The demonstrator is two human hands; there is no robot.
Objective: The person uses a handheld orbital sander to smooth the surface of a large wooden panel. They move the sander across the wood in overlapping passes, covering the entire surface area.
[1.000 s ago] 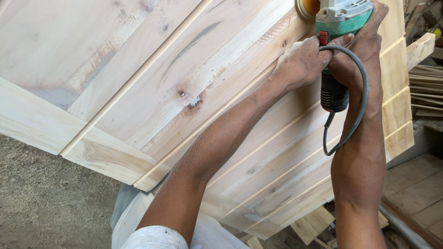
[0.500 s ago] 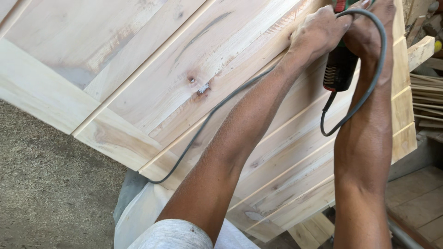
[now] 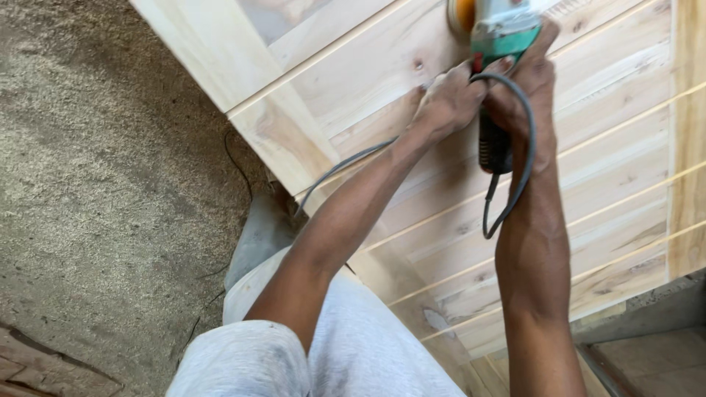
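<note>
Left hand (image 3: 448, 99): fingers curled tight around the sander (image 3: 494, 44), gripping it from the left side, knuckles toward the camera.
Right hand (image 3: 526, 81): wrapped shut over the sander's body from the right, fingertips reaching up onto the green housing — both hands touch each other across the tool.
Sander: green top casing, black handle end pointing down toward the person, orange disc (image 3: 462, 13) at its upper left edge, partly cut off by the top of the frame. It sits against the wooden panel (image 3: 610, 147), near the panel's upper middle.
Cord (image 3: 515, 176): grey, leaves the black handle end, loops out around the right wrist and back up over the hands; a further stretch runs along the left forearm and drops past the panel's lower edge toward the floor (image 3: 95, 184).
Wooden panel: pale planks laid side by side with narrow grooves between them, a wider frame board along the left edge, a few dark knots. It lies tilted across the view, filling the upper right.
Floor: rough grey-brown, dusty, to the left of the panel.
Trousers (image 3: 331, 353): light grey, at the bottom of the view — below the forearms.
</note>
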